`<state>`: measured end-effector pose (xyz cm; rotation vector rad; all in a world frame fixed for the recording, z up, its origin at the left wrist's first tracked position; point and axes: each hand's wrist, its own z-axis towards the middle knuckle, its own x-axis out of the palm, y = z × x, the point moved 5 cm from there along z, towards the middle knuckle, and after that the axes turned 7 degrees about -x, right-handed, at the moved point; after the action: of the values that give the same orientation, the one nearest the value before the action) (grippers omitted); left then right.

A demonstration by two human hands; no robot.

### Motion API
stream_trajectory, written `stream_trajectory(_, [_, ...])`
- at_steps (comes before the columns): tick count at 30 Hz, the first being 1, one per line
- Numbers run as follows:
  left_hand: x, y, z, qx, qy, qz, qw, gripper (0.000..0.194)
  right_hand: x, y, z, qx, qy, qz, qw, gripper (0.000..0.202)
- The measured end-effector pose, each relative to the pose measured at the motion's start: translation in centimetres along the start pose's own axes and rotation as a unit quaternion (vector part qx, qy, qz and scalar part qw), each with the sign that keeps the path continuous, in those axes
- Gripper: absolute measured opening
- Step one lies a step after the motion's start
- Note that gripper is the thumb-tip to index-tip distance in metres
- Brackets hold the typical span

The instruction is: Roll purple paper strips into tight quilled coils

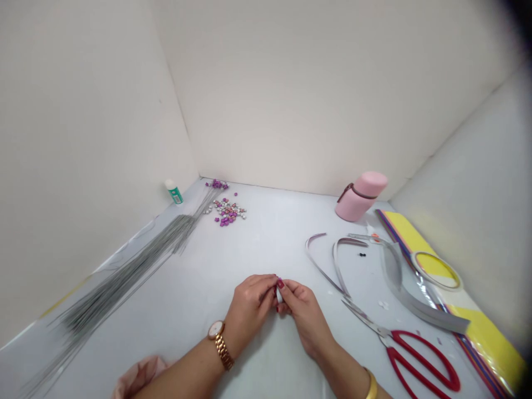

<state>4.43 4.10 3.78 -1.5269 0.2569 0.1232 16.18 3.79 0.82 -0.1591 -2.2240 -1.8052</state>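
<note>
My left hand [253, 297] and my right hand [302, 308] meet at the near middle of the table, fingertips touching. Between them they pinch a small paper strip [279, 296], pale with a hint of purple at its top; fingers cover much of it. Right of my hands lie scissors [384, 332] with red handles, blades slightly apart. Narrow curved paper strips [338, 271] reach up from the blade tips. Beyond my left hand sits a pile of small folded paper stars [229, 211] in purple, white and copper.
Along the left runs a long bundle of thin grey wires [137, 271], with purple stars [216, 184] at its far end. A glue stick [173, 192] stands by the left wall. At right are a pink bottle [359, 197], a tape roll [436, 270] and yellow paper packs [490, 332].
</note>
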Motion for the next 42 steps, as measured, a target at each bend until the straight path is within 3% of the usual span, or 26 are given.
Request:
stream_trajectory(2, [0.1, 0.1, 0.0, -0.005, 0.009, -0.017, 1.0, 0.02, 0.0, 0.1, 0.1, 0.004, 0.002, 0.007, 1.0, 0.025])
stream_trajectory(7, [0.8, 1.6, 0.4, -0.134, 0.041, -0.202, 0.969, 0.021, 0.4, 0.3, 0.1, 0.011, 0.019, 0.015, 1.0, 0.025])
stream_trajectory(12, [1.1, 1.8, 0.8, -0.168, 0.081, -0.228, 0.956, 0.022, 0.6, 0.4, 0.0, -0.004, 0.044, -0.017, 0.999, 0.025])
stream_trajectory(17, [0.8, 2.3, 1.0, -0.194, 0.085, -0.231, 0.95, 0.02, 0.3, 0.1, 0.1, -0.011, 0.042, -0.061, 0.997, 0.023])
stream_trajectory(25, [0.4, 2.7, 1.1, -0.216, 0.041, -0.197, 0.955, 0.017, -0.2, -0.3, 0.1, 0.011, 0.019, -0.072, 0.997, 0.02])
stream_trajectory(35, [0.5, 2.8, 1.2, -0.208, 0.057, -0.166, 0.962, 0.016, -0.2, -0.3, 0.2, 0.018, 0.001, -0.082, 0.996, 0.019])
stream_trajectory(42, [0.1, 2.8, 0.9, -0.173, -0.009, -0.108, 0.979, 0.013, -0.1, -0.3, 0.1, 0.027, 0.001, -0.077, 0.997, 0.015])
